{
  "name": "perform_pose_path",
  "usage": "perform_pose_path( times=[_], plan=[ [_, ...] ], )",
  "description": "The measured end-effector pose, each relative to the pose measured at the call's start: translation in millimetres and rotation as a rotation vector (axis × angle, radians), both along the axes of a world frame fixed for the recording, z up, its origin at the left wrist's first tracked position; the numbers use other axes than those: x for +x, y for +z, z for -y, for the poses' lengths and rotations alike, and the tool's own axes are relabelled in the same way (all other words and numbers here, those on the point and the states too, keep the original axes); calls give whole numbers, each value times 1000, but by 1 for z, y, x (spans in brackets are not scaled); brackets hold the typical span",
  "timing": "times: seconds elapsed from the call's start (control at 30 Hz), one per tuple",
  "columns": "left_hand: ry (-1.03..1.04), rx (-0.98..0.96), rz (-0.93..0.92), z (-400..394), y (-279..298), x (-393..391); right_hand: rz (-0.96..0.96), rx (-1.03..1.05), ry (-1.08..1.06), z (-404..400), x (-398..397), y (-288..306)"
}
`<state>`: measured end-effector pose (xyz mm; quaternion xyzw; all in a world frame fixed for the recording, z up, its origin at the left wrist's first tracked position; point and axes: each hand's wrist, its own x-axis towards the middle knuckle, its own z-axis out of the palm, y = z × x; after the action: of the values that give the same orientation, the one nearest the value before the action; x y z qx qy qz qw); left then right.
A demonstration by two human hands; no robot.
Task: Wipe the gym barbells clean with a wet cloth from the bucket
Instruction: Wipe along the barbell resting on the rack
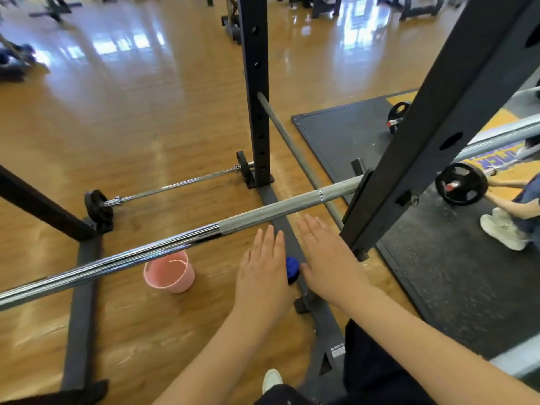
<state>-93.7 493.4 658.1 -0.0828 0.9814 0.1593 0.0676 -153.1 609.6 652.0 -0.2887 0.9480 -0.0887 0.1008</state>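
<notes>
Head view, barbell [263, 213] beyond flat hands

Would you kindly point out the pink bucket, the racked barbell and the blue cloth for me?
pink bucket [172, 277]: head view, on its outer wall.
racked barbell [263, 213]: head view, on the knurled part of the shaft.
blue cloth [292, 268]: head view, on the patch showing between the hands.

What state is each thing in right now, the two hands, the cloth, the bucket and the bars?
left hand: open, fingers straight, below the bar
right hand: open, fingers straight
blue cloth: bunched between the two hands
pink bucket: upright on the floor, contents unclear
racked barbell: resting across the rack, not touched by either hand
floor barbell: lying on the floor with plates on
</notes>
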Motion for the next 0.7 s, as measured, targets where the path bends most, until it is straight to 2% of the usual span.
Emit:
perform_pose_path(
  times=[0.13, 0.23, 0.37, 0.43, 0.6, 0.7],
  plan=[
    [56, -44, 13, -12, -3, -10, -33, -30, 0, -10, -14, -5],
    [183, -61, 7, -17, -13, -18, -17, -46, 78, -15, -28, -9],
    [462, -57, -7, -44, -25, -24, 23, -63, 267, -37, -50, -18],
    [586, -63, -27, -79, -30, -32, 14, -78, 432, -59, -66, -20],
    [692, -129, -30, -157, -22, -57, 12, -75, 707, -113, -91, -12],
    [770, -168, 12, -202, -14, -66, 7, -102, 804, -146, -105, -16]
  ],
)
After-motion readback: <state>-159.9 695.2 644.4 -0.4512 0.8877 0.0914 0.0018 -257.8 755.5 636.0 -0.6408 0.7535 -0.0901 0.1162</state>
